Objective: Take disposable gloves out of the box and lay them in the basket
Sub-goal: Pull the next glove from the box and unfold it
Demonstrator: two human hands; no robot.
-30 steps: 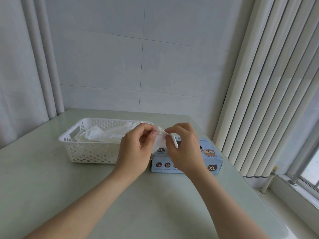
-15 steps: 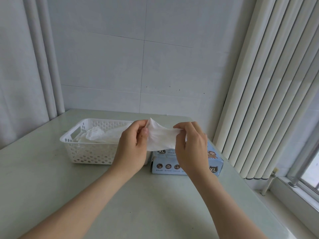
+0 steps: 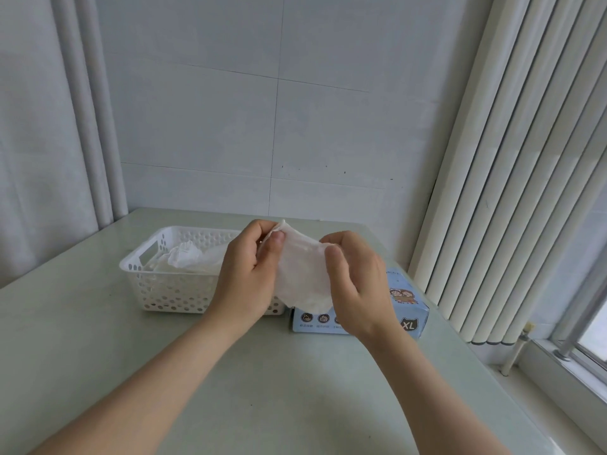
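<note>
Glove (image 3: 303, 274), thin and white, is hanging above the table between both hands in the head view I am watching. The left hand (image 3: 244, 274) is pinching its upper left edge; the right hand (image 3: 356, 284) is pinching its right edge. Behind the left hand, a white perforated basket (image 3: 170, 290) is sitting on the pale green table (image 3: 262, 389), holding crumpled gloves (image 3: 190, 257). Just right of the basket, the blue box (image 3: 410, 310) marked XL is lying partly hidden by the right hand. Vertical blinds (image 3: 509, 159) are hanging at far right.
</note>
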